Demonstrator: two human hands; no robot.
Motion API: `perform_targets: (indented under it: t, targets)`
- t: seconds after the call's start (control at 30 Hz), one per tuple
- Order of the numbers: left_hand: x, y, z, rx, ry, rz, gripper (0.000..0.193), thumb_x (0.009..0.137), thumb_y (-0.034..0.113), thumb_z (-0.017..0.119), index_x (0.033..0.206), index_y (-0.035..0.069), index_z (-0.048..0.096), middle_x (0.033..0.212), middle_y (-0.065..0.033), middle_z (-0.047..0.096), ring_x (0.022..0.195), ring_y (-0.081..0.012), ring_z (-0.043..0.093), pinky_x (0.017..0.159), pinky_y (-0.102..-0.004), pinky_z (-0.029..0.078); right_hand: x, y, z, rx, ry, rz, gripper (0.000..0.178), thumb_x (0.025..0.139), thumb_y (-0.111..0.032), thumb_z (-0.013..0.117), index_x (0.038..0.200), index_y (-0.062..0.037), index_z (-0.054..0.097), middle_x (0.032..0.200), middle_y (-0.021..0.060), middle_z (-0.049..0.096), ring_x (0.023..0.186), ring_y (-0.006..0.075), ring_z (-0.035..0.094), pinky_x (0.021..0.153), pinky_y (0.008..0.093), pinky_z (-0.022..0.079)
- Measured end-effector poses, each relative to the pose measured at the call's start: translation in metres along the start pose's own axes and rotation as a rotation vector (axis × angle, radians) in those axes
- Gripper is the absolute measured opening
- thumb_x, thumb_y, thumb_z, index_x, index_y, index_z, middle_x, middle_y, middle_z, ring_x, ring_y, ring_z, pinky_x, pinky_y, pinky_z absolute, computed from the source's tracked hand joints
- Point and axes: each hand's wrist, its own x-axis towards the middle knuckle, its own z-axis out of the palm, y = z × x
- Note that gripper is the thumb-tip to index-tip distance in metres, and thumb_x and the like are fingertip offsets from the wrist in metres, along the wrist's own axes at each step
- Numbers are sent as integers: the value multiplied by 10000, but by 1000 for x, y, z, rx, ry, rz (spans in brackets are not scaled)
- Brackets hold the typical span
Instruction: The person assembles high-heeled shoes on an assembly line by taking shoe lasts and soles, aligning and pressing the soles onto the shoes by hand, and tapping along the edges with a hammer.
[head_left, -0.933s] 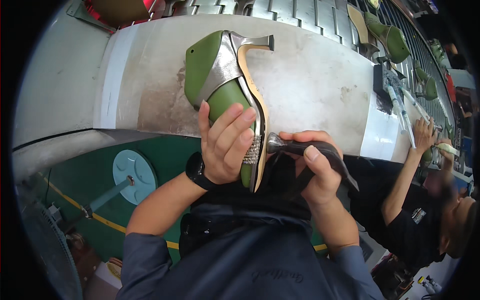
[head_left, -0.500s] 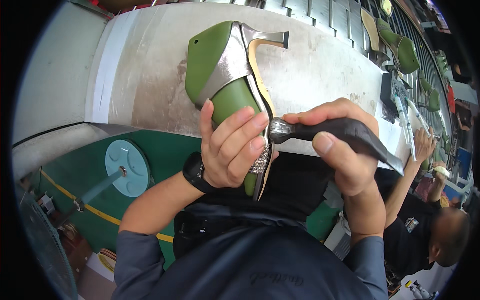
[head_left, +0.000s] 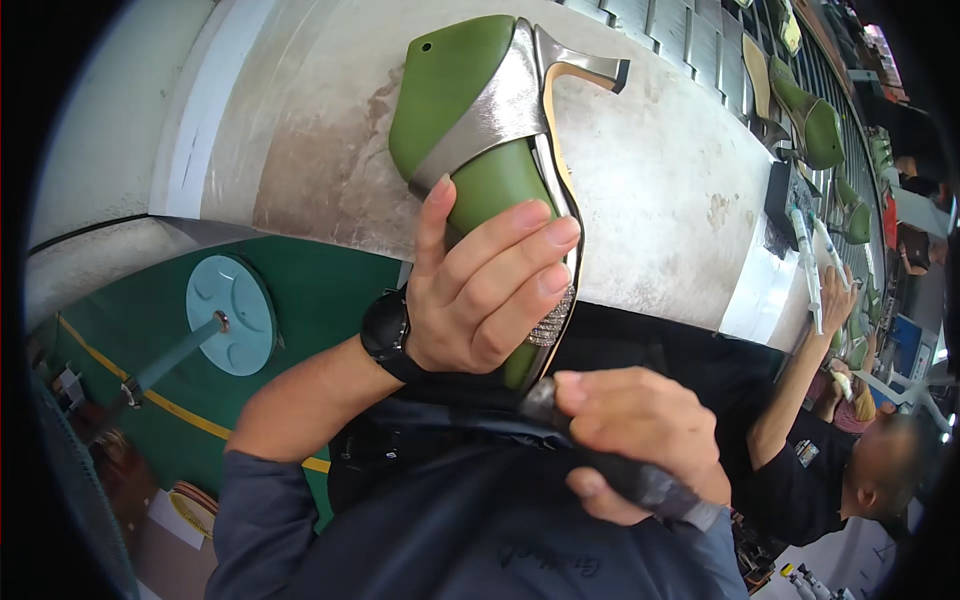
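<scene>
A silver high-heeled sandal sits on a green shoe last, its heel up and its tan sole edge turned to the right. My left hand, with a black watch at the wrist, is wrapped round the last near a glittery strap. My right hand is closed on a cobbler's hammer with a dark body, a rounded metal face and a flat thin end. The hammer's face is slightly blurred and lies by the toe end of the shoe; whether they touch I cannot tell.
A stained pale worktop lies beyond my hands. Along the far right runs a roller conveyor with more green lasts. A black box and white tubes stand near a co-worker's arm. A light-blue round disc is at left.
My right hand has brought the hammer down and toward me, from the middle of the sole to the toe end. My left hand and the shoe have shifted slightly right in view.
</scene>
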Motion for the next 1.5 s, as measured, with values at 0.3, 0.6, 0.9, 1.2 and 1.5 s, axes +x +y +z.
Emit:
perform_targets:
  t: [0.3, 0.6, 0.9, 1.2, 1.5]
  targets:
    - [5, 2, 4, -61, 98, -95, 319, 1004, 82, 629, 1300, 70, 512, 1337, -146, 669, 1264, -307, 645, 1239, -657, 247, 45, 14, -25, 176, 307, 421, 282, 916, -87, 720, 1150, 66, 687, 1102, 197, 768, 1037, 219, 725, 935, 325, 559]
    - [3, -1, 7, 16, 1, 54, 741, 917, 353, 804, 1435, 25, 389, 1380, -232, 573, 1286, -404, 596, 1206, -699, 262, 41, -22, -19, -6, 294, 441, 235, 924, -97, 711, 1092, 67, 702, 1056, 217, 764, 960, 237, 748, 884, 331, 588]
    - [2, -2, 3, 16, 49, -13, 622, 963, 372, 743, 1379, 33, 429, 1363, -222, 599, 1298, -391, 591, 1205, -707, 259, 44, -23, -17, 241, 684, 239, 362, 839, -205, 738, 1074, 64, 676, 1097, 256, 750, 1060, 302, 724, 1009, 377, 526]
    - [-6, -7, 4, 85, 47, 36, 631, 1001, 426, 685, 1379, 5, 408, 1371, -258, 549, 1289, -415, 576, 1180, -734, 296, 27, 1, -6, 55, 85, 122, 316, 766, 2, 833, 1055, 44, 714, 1005, 189, 767, 940, 320, 776, 819, 359, 615]
    - [-7, 1, 12, 21, 123, -92, 484, 936, 242, 789, 1295, 124, 488, 1294, -53, 637, 1274, -269, 607, 1190, -755, 261, 75, 26, -47, 427, 156, 573, 237, 884, -3, 730, 1102, 86, 702, 1009, 172, 775, 914, 185, 743, 848, 305, 589]
